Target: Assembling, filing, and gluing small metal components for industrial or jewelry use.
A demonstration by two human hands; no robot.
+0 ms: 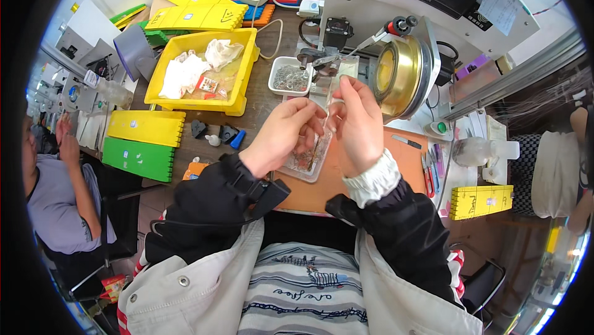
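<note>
My left hand and my right hand are raised close together over the bench, fingertips pinched. Between them is something thin and pale, like a strand, too fine to make out clearly. Below the hands, partly hidden by the left one, lies a clear plastic tray with small bits in it. Just beyond them stands a white dish filled with small metal rings or loops. A small metal mechanism of the machine is right ahead of my fingertips. The gold round drum sits to the right of my right hand.
A yellow bin with white cloths stands at left, beside yellow and green toothed boards. Knives and pliers lie at right on an orange-brown mat. The machine housing rises behind. Another person sits at far left.
</note>
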